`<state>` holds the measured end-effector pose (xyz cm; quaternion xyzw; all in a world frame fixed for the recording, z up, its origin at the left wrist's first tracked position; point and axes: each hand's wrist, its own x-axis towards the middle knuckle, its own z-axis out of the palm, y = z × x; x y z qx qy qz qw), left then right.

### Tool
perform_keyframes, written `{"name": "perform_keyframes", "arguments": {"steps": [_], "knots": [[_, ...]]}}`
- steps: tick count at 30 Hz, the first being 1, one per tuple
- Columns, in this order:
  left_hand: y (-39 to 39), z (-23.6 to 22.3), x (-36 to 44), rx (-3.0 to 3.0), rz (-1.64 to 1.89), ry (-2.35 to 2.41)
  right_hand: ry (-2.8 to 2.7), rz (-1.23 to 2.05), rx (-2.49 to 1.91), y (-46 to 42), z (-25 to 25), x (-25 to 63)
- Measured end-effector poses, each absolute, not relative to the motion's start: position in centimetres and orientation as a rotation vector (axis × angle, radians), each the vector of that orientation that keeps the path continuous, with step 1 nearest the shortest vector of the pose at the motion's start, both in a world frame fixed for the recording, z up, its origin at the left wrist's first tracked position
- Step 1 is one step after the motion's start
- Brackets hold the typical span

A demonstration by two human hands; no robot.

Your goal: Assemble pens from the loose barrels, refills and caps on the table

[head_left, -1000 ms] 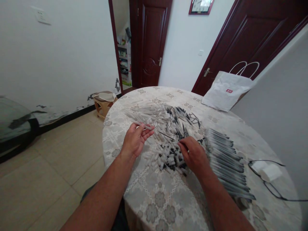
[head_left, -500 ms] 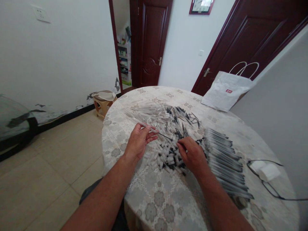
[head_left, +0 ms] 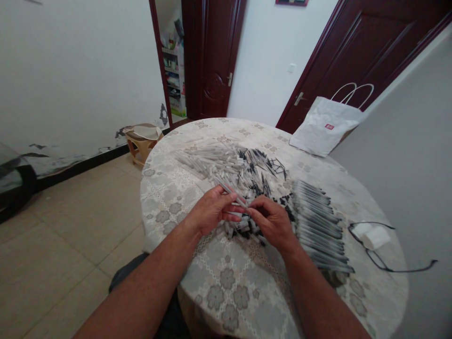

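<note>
A slim translucent pen barrel lies slantwise in my left hand, held between thumb and fingers. My right hand is closed in a pinch at the barrel's near right end; any small part between those fingertips is hidden. Around and beyond both hands spreads a heap of loose pen parts: pale tubes, thin black refills and short white and black pieces. Beside my right forearm, assembled-looking pens lie in a neat row with their dark ends to the right.
A patterned cloth covers the round table. Eyeglasses and a white crumpled or rolled item lie at the right. A white paper bag stands at the far right edge. Left of the table is a stool.
My right hand has come up from the small parts to the barrel's end, and the hands now meet. The dark refill that stuck out there is no longer visible. The view has tilted down slightly.
</note>
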<state>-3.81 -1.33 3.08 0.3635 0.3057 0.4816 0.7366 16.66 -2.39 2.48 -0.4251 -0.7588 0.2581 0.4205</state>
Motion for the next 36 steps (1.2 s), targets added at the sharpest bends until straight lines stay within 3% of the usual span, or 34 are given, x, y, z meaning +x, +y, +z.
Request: {"name": "perform_keyframes", "arguments": {"steps": [6,14,18,36], "knots": [[-1.4,3.1,-3.5,0.608,1.068,0.590,-1.684,0.882,-1.182,-2.2,2.6,17.1],[0.5,3.8,-5.9,0.296,1.393,0.701,-2.116,0.340,-1.394,-0.8,2.3,19.1],[0.6,4.0,-6.1,0.270,1.477,0.744,-2.354,0.338,-1.356,-0.9,1.9,19.1],[0.5,3.5,-5.6,0.449,1.477,0.771,-2.489,0.127,-1.620,-0.7,1.5,19.9]]}}
